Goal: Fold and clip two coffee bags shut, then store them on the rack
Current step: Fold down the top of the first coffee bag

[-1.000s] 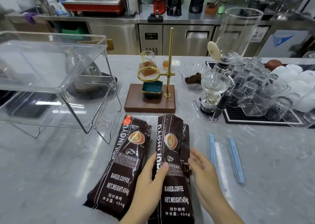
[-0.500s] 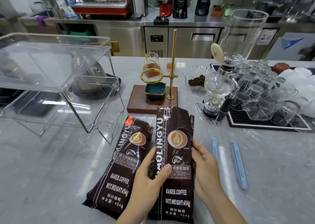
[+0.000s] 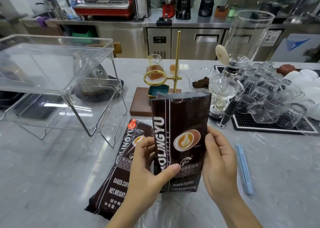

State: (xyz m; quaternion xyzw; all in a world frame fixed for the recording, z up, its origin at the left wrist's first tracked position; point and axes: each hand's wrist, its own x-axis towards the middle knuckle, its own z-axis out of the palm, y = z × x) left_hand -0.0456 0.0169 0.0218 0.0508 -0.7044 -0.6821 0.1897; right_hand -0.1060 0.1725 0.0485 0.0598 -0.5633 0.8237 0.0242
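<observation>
Left hand [image 3: 147, 174] and right hand [image 3: 219, 163] each grip the upright dark brown foil coffee bag [image 3: 181, 139]; a second matching bag [image 3: 121, 172] lies on the grey marble table [image 3: 52, 175].

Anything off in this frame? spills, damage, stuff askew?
Nothing stands out. Both hands, left hand and right hand, hold one coffee bag upright, top unfolded, no clip on it. The second bag lies flat on the counter. One blue clip shows, lying to the right. No spill visible.
</observation>
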